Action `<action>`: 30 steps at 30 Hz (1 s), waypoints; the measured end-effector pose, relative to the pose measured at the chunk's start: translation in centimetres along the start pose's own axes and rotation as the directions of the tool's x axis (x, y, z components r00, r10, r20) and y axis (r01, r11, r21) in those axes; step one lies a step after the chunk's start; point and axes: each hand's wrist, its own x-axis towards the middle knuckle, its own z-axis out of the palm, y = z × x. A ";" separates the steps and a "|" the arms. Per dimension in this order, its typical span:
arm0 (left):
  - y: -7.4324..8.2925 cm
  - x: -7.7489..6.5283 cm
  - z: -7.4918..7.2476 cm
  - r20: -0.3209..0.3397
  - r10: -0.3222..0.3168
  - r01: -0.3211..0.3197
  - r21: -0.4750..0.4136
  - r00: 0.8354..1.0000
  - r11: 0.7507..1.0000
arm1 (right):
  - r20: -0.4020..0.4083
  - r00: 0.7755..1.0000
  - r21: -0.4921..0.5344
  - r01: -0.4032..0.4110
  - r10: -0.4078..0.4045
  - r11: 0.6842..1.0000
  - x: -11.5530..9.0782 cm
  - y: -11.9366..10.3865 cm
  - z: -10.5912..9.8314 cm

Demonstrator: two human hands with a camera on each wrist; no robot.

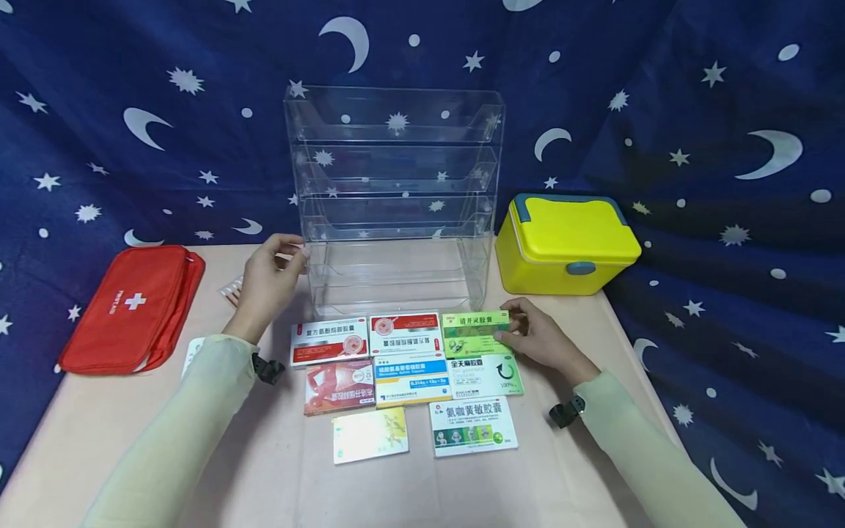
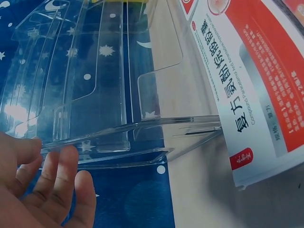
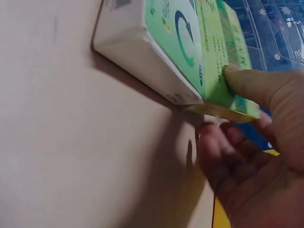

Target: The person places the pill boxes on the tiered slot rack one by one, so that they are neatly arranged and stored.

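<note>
A clear plastic tiered rack (image 1: 396, 236) stands at the back middle. My left hand (image 1: 269, 282) pinches its left side edge between thumb and fingers; the left wrist view shows the fingertips (image 2: 69, 156) right at the panel's rim. My right hand (image 1: 540, 339) holds a green medicine box (image 1: 470, 334) by its right end, thumb on top and fingers at the underside. In front of the rack lie two red-and-white boxes (image 1: 328, 342), a reddish box (image 1: 338, 387), a blue-and-white box (image 1: 412, 380), and a white-and-green box (image 1: 482, 376) just below the green one.
Nearer me lie a pale yellow box (image 1: 371, 435) and a white box with green pictures (image 1: 473, 427). A red first aid pouch (image 1: 132, 308) is at left, a blister pack (image 1: 231, 289) beside my left wrist. A yellow case (image 1: 568, 249) stands right of the rack, before a starry blue cloth (image 1: 719, 242).
</note>
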 end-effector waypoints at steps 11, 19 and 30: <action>0.3 0.1 0.1 0.011 -0.010 0.010 -0.012 1.000 1.000 | -0.142 0.989 0.214 0.073 -0.043 0.974 -1.0 1.1 0.4; 0.2 0.0 0.0 0.008 -0.002 0.003 -0.012 1.000 1.000 | -0.175 0.979 0.251 0.144 -0.101 0.957 -1.2 1.8 0.8; 0.1 0.0 -0.1 0.011 -0.004 0.005 -0.013 1.000 1.000 | -0.172 0.980 0.224 0.134 -0.097 0.965 -1.7 1.3 0.4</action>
